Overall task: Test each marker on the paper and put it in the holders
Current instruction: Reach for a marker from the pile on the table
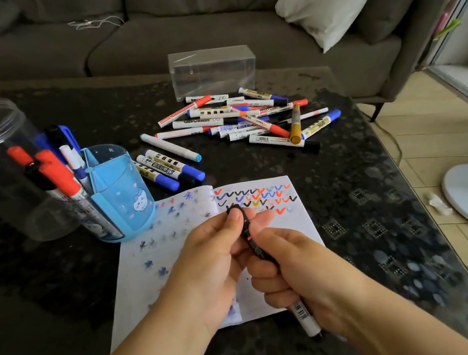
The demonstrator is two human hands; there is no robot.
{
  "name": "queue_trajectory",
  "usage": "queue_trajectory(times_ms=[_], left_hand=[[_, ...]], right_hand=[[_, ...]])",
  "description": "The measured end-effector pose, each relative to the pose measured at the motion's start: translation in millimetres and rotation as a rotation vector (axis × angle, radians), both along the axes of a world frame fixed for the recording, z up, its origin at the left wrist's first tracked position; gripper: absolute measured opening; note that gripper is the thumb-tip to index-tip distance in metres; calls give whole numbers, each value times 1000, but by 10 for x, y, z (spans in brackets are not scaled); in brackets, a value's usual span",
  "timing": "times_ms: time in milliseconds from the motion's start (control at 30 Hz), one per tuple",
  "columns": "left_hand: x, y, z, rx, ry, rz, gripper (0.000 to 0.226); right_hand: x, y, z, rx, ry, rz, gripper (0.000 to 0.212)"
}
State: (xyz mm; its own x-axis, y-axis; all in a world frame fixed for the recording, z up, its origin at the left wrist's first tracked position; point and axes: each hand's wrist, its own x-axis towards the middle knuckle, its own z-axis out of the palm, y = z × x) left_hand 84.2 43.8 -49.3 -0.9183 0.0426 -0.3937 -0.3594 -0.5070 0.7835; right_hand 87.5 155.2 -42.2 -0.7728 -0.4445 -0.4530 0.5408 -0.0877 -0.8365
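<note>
Fingers [234, 218] of both hands grip a slim black marker [255, 244] over scribbled paper [295, 223].

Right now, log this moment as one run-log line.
right hand grips black marker | left hand pinches its cap | over paper | pile waiting

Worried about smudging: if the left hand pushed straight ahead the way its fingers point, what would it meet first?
Probably the paper with its check marks; the left hand hovers over it, depth unclear.
</note>
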Motion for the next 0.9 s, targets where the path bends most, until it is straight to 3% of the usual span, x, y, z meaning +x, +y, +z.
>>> queue_trajectory(times_ms=[200, 300, 367, 500, 633, 767, 833, 900], left_hand=[[-20, 31, -40, -46, -91, 125, 24], [-63, -5, -72, -117, -136, 199, 20], [-104, -103, -45, -125, -143, 257, 14], [-65, -216, 2, -183, -68, 179, 16], [-19, -207, -31, -413, -71, 170, 12], [5, -252, -39, -671, 21, 116, 17], [9, -248, -47, -727, 60, 65, 16], [-3, -235, -60, -746, 84, 40, 9]], right_hand=[[-6, -99, -137, 501, 384, -23, 35], [27, -97, -230, 770, 674, 18, 21], [51, -86, -263, 857, 697, 69, 22], [7, -10, -221, 636, 490, 52, 27], [-56, 110, -119, 379, 293, -53, 27], [-125, 231, -47, 330, 374, -147, 30], [-180, 332, -24, 266, 376, -231, 35], [-227, 398, 29, 191, 345, -294, 25]])
